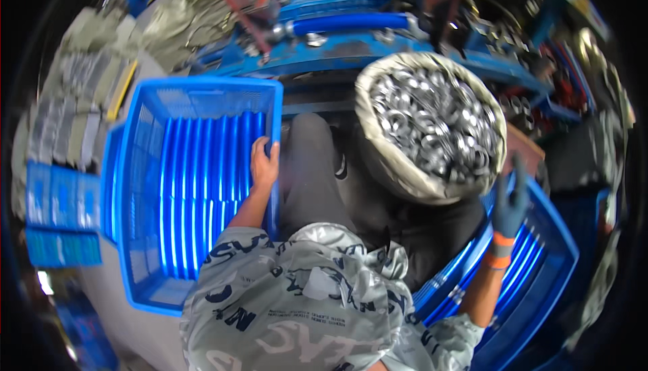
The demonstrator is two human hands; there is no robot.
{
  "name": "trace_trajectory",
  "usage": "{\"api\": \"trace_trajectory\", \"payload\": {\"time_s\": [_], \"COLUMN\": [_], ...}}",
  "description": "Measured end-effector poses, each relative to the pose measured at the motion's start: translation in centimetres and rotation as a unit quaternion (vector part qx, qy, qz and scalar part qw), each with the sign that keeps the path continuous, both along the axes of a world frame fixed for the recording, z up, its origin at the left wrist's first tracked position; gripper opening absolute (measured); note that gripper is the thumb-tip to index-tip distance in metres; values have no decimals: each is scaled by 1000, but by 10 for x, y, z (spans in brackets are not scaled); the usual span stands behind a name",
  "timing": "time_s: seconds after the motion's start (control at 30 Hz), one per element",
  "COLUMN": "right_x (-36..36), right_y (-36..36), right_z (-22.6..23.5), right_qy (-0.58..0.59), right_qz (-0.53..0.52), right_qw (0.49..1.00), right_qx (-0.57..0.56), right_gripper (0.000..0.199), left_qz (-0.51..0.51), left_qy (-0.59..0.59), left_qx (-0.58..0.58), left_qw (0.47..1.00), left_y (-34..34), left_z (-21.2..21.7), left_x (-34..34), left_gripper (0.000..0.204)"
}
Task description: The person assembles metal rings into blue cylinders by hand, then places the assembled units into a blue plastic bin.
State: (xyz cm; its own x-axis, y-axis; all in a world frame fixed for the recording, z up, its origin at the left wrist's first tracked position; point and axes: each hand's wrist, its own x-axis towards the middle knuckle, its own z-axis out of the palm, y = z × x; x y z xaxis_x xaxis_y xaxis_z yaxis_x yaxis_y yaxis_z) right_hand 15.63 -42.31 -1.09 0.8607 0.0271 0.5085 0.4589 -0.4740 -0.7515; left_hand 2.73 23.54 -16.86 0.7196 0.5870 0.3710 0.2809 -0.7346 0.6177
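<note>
My bare left hand (264,163) is at the right wall of a blue plastic crate (202,86), its fingers loosely bent and apart with nothing held. Whether it touches the rim I cannot tell. Long shiny blue tubes (202,195) lie side by side in that crate. My right hand (511,202), in a grey glove with orange bands at the wrist, has its fingers stretched out and empty, slightly blurred. It is just right of a round, cloth-lined container (364,111) heaped with shiny metal rings (432,121).
Under my right forearm stands a second blue crate (563,249) with more blue tubes (523,263). Ahead, a blue tube with metal ends (351,23) lies across a blue metal bench (324,57). Wrapped grey stacks (61,131) and small blue boxes (64,195) are at far left.
</note>
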Motion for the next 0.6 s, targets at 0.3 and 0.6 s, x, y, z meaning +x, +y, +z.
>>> {"api": "trace_trajectory", "payload": {"time_s": [0.3,0.6], "right_x": [29,40], "right_y": [193,225], "right_z": [-34,-8], "right_qy": [-25,-45], "right_qz": [58,141], "right_qw": [880,886], "right_qx": [-471,-439], "right_gripper": [78,46], "left_qz": [240,283], "left_qy": [222,337], "left_qx": [-59,-232], "left_qw": [943,867], "left_y": [137,213], "left_z": [-123,-103], "left_x": [-123,-113], "left_gripper": [85,124]}}
